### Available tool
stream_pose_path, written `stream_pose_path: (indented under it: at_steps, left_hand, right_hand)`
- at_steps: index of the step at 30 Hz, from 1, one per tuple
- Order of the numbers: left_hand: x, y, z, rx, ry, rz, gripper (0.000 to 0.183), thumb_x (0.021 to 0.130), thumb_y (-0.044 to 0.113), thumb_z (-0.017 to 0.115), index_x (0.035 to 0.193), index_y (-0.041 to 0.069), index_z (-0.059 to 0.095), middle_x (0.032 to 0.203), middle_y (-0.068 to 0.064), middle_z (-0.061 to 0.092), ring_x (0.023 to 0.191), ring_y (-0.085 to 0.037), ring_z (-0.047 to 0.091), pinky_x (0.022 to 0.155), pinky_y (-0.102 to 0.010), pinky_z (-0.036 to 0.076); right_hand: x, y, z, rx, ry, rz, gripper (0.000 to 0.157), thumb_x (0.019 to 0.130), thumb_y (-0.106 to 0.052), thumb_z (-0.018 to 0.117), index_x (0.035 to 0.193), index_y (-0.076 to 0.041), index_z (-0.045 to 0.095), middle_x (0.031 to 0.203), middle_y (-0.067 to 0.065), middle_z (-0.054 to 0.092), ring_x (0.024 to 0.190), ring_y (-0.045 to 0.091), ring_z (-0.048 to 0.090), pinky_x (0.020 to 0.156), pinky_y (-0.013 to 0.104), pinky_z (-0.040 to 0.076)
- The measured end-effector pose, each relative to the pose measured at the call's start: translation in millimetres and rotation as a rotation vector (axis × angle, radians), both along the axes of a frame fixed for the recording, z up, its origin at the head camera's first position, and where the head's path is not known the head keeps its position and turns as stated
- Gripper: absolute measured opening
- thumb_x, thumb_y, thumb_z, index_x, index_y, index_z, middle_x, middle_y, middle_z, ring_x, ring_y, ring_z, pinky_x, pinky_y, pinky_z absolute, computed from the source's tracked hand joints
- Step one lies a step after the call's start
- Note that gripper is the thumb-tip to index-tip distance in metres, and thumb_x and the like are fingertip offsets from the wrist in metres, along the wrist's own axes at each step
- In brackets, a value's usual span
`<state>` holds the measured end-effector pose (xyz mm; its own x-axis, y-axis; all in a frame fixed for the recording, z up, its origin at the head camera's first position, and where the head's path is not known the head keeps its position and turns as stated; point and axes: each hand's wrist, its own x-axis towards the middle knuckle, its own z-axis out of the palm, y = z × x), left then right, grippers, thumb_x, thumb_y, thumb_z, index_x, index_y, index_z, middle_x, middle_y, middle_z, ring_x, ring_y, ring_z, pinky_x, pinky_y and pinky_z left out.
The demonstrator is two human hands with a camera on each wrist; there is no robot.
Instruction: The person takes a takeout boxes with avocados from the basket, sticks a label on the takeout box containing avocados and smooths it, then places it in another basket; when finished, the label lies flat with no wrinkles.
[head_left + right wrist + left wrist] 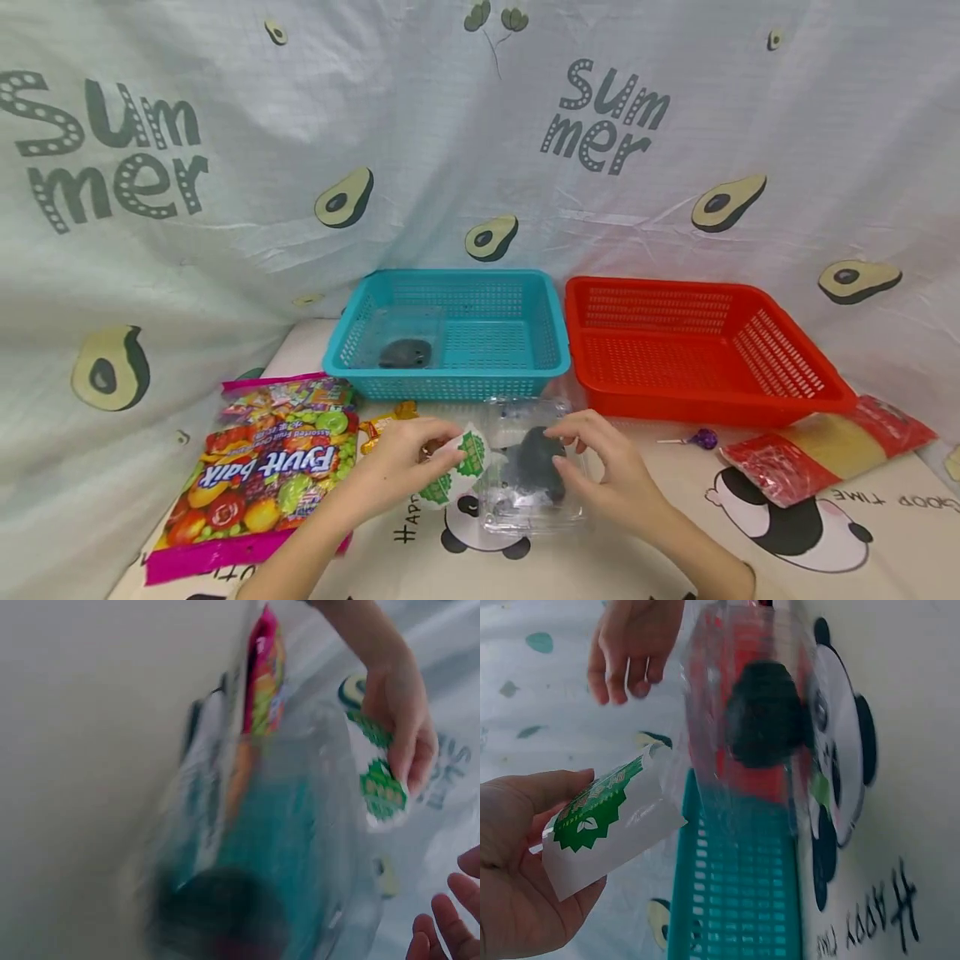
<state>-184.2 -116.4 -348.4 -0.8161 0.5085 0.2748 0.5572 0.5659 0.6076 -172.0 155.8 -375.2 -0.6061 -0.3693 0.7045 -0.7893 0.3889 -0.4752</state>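
My left hand (401,458) pinches a small sheet of green scalloped stickers (471,454) on white backing, its fingers behind and thumb in front in the left wrist view. Beside it a clear plastic box (498,517) stands on the table, with a dark rounded item (763,712) inside that I cannot identify. Over the box's right side hovers my right hand (611,467), fingers loosely bent and holding nothing. In the right wrist view its fingertips (450,919) are apart from the box, which is blurred there.
Behind the box sit a turquoise basket (450,386), holding another clear box (375,333) with a dark item, and a red basket (675,404). A fruit candy bag (262,475) lies left. At right are a lollipop (703,438) and a red-and-yellow packet (825,450).
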Motion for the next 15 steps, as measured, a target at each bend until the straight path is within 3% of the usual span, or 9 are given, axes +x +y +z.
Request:
stream_pose_path:
  at_steps: [2, 5, 15]
  left_hand:
    - [5.3, 9, 8.1, 0.027, 0.013, -0.075, 0.013, 0.085, 0.026, 0.059, 0.093, 0.017, 0.064, 0.070, 0.011, 0.052, 0.059, -0.003, 0.042, 0.052, -0.017, 0.040]
    - [8.7, 19, 13.8, 0.053, 0.016, -0.137, 0.015, 0.086, 0.026, 0.058, 0.096, 0.018, 0.064, 0.068, 0.012, 0.050, 0.057, -0.004, 0.039, 0.050, -0.016, 0.036]
    - [7.0, 21, 11.6, 0.086, 0.040, -0.126, 0.017, 0.085, 0.025, 0.058, 0.100, 0.019, 0.065, 0.077, 0.014, 0.058, 0.056, -0.003, 0.038, 0.049, -0.017, 0.036]
  right_hand:
    - [-0.8, -12, 5.7, 0.007, 0.020, 0.046, 0.036, 0.073, -0.002, 0.068, 0.105, -0.017, 0.060, 0.098, -0.003, 0.058, 0.082, 0.006, 0.049, 0.067, 0.019, 0.044]
    - [-2.7, -27, 10.2, 0.012, 0.005, 0.080, 0.029, 0.077, -0.008, 0.067, 0.103, -0.017, 0.061, 0.096, -0.004, 0.058, 0.082, 0.005, 0.050, 0.067, 0.019, 0.045]
    - [-9.6, -40, 5.9, -0.003, -0.011, 0.080, 0.022, 0.077, -0.012, 0.069, 0.097, -0.017, 0.061, 0.089, -0.007, 0.057, 0.073, 0.003, 0.045, 0.060, 0.017, 0.041]
